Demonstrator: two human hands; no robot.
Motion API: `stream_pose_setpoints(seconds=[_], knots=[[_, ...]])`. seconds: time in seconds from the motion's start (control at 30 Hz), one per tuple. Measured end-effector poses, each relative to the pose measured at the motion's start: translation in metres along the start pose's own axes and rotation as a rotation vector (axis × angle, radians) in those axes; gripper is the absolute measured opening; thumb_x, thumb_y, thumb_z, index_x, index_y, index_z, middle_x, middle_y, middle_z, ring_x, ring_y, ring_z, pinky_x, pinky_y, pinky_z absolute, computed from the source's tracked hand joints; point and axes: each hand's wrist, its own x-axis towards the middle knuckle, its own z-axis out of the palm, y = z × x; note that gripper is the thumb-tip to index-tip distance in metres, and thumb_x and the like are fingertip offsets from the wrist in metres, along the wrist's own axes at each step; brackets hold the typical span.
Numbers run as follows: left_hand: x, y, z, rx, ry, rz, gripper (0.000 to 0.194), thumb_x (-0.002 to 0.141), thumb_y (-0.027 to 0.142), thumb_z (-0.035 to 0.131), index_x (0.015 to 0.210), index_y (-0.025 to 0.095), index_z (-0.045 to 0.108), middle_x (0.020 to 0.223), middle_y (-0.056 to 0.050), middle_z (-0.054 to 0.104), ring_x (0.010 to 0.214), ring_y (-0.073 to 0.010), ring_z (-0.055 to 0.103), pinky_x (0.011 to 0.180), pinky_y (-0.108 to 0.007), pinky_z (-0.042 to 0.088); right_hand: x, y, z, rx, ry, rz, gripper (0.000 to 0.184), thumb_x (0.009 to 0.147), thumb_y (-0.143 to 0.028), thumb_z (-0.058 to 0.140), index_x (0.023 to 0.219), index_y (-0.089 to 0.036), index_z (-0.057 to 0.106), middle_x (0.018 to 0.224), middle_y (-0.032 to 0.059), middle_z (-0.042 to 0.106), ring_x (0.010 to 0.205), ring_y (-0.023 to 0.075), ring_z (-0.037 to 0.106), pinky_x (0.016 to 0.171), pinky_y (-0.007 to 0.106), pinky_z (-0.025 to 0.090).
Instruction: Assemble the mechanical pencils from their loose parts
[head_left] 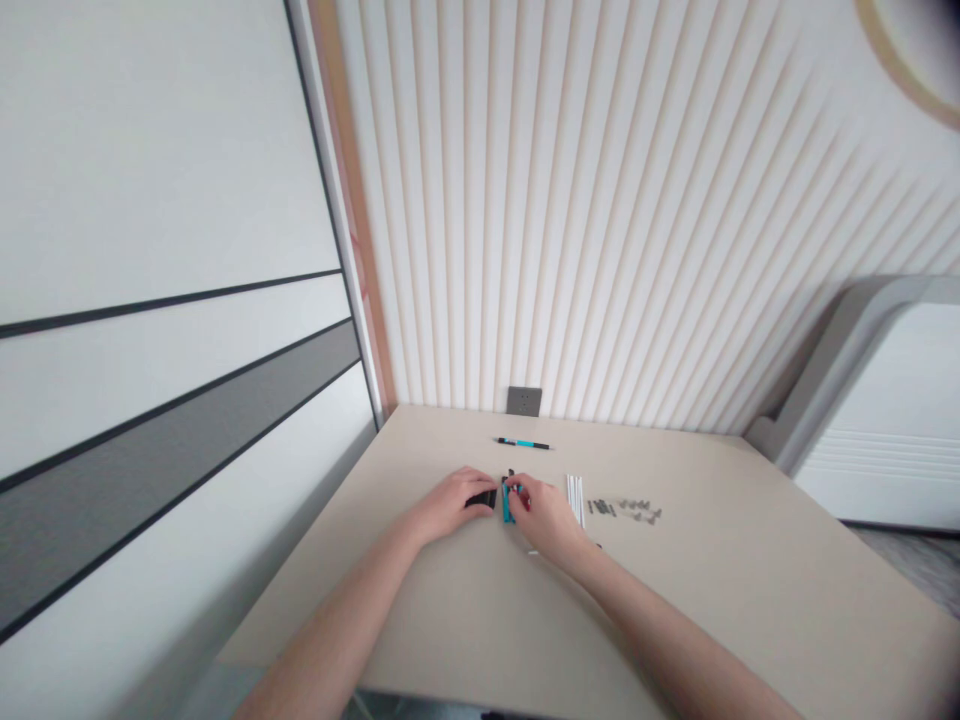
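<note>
Both my hands meet near the middle of a beige table (465, 620). My left hand (450, 503) is closed on a small black part (484, 498). Right beside it, my right hand (544, 512) pinches a small teal and black part (509, 500). The two parts nearly touch; whether they are joined is too small to tell. A teal and black pen (523, 443) lies just beyond the hands.
Thin white sticks (575, 497) lie right of my right hand, then a row of several small dark metal pieces (624, 509). A grey wall socket (523, 400) sits above the table's far edge. A white and grey cabinet (877, 420) stands at the right.
</note>
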Motion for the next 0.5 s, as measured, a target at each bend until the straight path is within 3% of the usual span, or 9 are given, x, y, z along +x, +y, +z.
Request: stream_pose_setpoints(seconds=[0.23,0.5], knots=[[-0.001,0.004,-0.001,-0.008,0.003,-0.019,0.037,0.088,0.04,0.063,0.121,0.024,0.064,0.114,-0.009,0.066,0.108,-0.0271,0.057,0.096,-0.039,0.043,0.005,-0.012,0.012,0.022,-0.033,-0.029,0.023,0.09,-0.021,0.049,0.107,-0.022,0.064,0.082,0.0031,0.071,0.074,0.0176,0.064,0.064,0.025,0.037],[0.0,0.006,0.0,-0.026,0.003,-0.009,0.036,0.089,0.039,0.062,0.122,0.024,0.063,0.118,-0.008,0.066,0.11,-0.0265,0.057,0.098,-0.038,0.042,0.01,-0.005,0.017,0.01,-0.056,0.022,0.023,0.089,-0.02,0.048,0.11,-0.021,0.056,0.081,0.0026,0.069,0.071,0.0163,0.062,0.063,0.024,0.036]])
